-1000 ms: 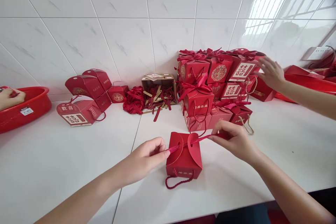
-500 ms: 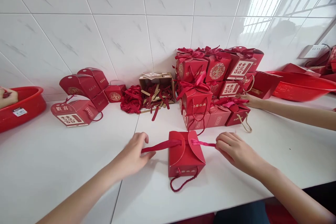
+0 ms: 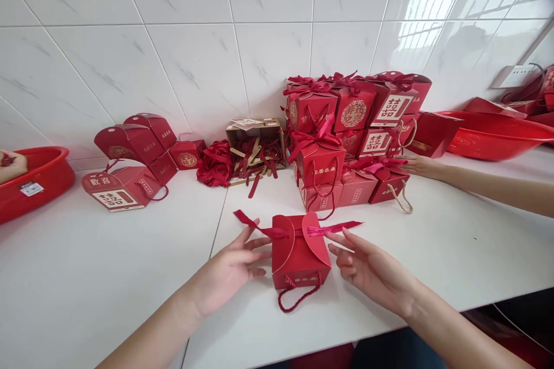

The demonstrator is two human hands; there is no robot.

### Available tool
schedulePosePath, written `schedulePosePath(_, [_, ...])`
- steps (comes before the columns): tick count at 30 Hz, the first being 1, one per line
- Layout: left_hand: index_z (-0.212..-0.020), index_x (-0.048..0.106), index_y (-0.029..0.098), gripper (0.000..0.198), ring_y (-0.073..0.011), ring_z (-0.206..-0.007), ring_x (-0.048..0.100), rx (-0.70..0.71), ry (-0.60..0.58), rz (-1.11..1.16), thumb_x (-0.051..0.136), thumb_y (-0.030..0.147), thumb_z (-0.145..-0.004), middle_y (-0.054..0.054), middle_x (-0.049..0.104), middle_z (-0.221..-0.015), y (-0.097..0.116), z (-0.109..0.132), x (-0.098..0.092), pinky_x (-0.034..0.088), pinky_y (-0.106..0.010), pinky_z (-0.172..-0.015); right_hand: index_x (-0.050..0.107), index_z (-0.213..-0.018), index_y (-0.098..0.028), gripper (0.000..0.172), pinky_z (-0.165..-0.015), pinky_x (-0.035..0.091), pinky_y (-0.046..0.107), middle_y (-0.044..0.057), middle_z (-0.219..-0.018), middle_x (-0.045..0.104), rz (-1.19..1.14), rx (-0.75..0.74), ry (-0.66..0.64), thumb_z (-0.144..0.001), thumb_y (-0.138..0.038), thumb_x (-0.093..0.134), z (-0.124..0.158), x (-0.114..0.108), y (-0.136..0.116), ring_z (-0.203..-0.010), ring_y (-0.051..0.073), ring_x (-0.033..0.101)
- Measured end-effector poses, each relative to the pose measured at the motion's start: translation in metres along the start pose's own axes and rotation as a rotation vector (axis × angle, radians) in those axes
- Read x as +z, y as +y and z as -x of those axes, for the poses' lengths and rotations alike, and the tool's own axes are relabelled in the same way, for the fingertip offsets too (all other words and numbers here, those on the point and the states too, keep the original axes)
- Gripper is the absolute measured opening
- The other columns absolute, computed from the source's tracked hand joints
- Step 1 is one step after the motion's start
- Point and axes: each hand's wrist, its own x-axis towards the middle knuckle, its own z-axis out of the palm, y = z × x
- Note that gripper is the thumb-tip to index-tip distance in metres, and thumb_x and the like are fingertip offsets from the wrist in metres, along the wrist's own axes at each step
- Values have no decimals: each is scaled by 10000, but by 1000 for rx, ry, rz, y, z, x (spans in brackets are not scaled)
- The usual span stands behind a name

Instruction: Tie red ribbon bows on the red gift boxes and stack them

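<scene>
The gift box (image 3: 299, 255) is flanked by the left hand (image 3: 229, 270) and right hand (image 3: 373, 270), both opened. Behind it, a carton (image 3: 277, 134) is filled with ribbons (image 3: 258, 157).

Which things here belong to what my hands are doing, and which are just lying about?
In hand: red gift box; ribbon through its flaps; left hand and right hand, both open beside it.
Lying about: stack of tied boxes; cardboard box of ribbons; untied boxes at left; red basin; another person's hand.
</scene>
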Motion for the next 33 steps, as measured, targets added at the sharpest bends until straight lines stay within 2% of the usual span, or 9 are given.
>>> schedulePosePath(2, [-1213,552,221,388,-197,-988,644,5,-10,275,567,129,-836,-91,642,-1162,2,-3,-1,506,-326,-842,653,-914,-174,111,-516,457,167,62,-962,610,-240,46,45,-887,-267,598,-3,3,-1,-591,61,505])
schedulePosePath(4, [-1148,602,180,263,-191,-925,670,17,32,383,544,187,-892,-98,675,-1070,3,-3,-2,537,-323,-817,628,-818,-164,123,-506,463,152,63,-935,615,-359,63,56,-895,-252,591,-4,6,0,-594,57,523])
schedulePosePath(8, [-1071,644,157,195,-162,-789,703,25,183,408,532,196,-917,-73,704,-938,3,-5,-2,577,-259,-675,560,-692,-142,311,-402,369,116,7,-686,533,-423,229,-34,-934,-338,540,-2,11,7,-472,28,432])
schedulePosePath(12, [-1049,651,145,181,-147,-737,708,12,235,407,530,154,-913,-53,706,-869,3,-8,-1,574,-224,-595,560,-707,-129,328,-393,347,117,-11,-634,490,-428,295,-84,-957,-330,492,-3,16,13,-443,21,407])
schedulePosePath(16, [-1038,649,153,186,-140,-690,706,32,266,400,522,114,-907,-35,702,-838,6,-6,-2,551,-203,-526,591,-778,-137,194,-417,408,148,-4,-665,519,-432,156,-27,-925,-255,548,-10,21,12,-456,39,427])
schedulePosePath(20, [-1017,652,176,185,-152,-714,708,90,285,384,513,117,-912,-28,697,-852,12,-2,-5,545,-203,-514,598,-829,-183,49,-432,444,162,11,-750,572,-448,-15,66,-876,-184,609,-19,20,7,-535,65,518])
schedulePosePath(24, [-971,667,191,159,-158,-741,704,172,338,373,542,123,-899,-14,680,-858,18,-1,-12,538,-196,-501,578,-795,-214,93,-438,440,141,-41,-688,538,-500,-172,65,-866,-216,639,-21,18,-5,-548,50,522])
schedulePosePath(29, [-978,682,145,181,-93,-608,631,266,382,353,557,65,-875,-1,599,-734,17,2,-20,542,-179,-517,599,-764,-179,130,-467,467,139,-60,-594,504,-484,-394,61,-775,-128,719,-12,21,-15,-549,51,521])
schedulePosePath(33, [-974,679,97,194,-78,-566,568,217,352,422,522,36,-878,-2,536,-674,12,4,-18,549,-193,-541,645,-831,-175,130,-490,504,164,-39,-621,563,-420,-404,90,-750,-141,741,-6,19,-13,-575,73,555])
